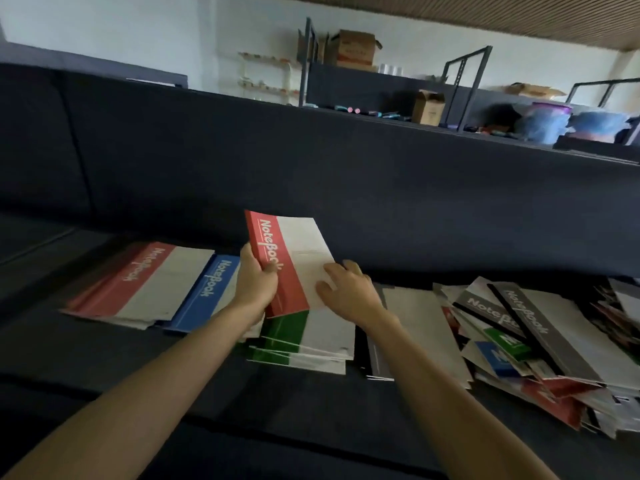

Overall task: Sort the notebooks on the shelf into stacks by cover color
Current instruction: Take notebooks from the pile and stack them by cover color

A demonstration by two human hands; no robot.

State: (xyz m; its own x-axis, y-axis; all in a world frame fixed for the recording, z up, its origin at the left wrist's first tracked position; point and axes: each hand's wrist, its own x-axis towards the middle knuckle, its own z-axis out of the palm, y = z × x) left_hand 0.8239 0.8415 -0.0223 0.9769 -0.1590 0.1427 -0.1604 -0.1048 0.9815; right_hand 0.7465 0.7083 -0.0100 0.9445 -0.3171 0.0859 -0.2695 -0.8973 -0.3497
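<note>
Light is soft and even, strongest on the white back wall (156, 32) across the top of the frame. The dark navy shelf (311, 417) soaks it up, so the middle and lower frame look dim, and shadows are hard to make out on it. No hard glare shows; the pale cover halves are merely bright. The red-and-white notebook (294, 258) at centre is sharpest, its lettering legible. The flat red-and-white stack (138, 282) at left is smeared by blur, and the jumbled notebook pile (540, 341) softens toward the right edge. Wide-angle distortion bows the shelf's back edge and tilts the brown slatted ceiling (485, 15) at upper right. The tan cardboard box (356, 48) far behind is soft.
</note>
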